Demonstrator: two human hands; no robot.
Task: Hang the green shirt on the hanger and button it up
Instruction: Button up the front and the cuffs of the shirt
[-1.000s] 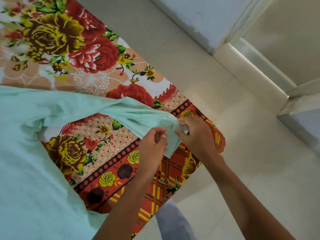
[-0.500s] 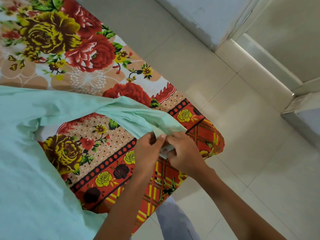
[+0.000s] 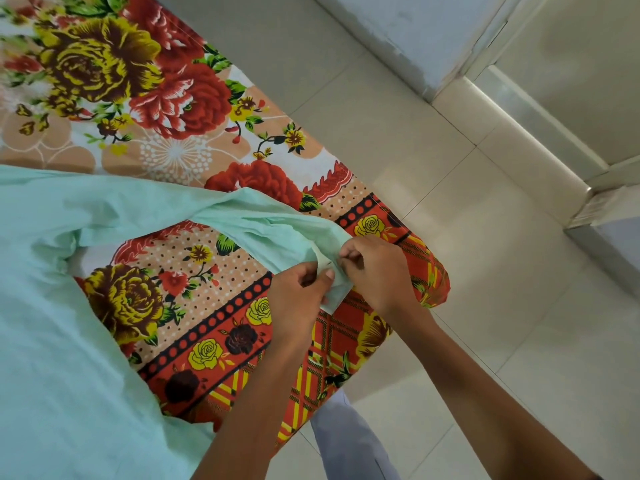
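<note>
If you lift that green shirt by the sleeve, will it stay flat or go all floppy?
Probably floppy: the green shirt already creases and bunches near the sleeve. It looks thin, so likely light. Both the left hand and right hand pinch the cuff, suggesting it sags otherwise.

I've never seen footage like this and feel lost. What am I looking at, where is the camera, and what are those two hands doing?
There is no machine: a person wears a camera on the head, looking down at their own arms. The left hand and right hand both pinch the end of a sleeve of the pale green shirt. The shirt lies spread on a flowered bedsheet near its corner, with tiled floor beyond. No hanger shows. Whether a button is being worked is too small to tell.
</note>
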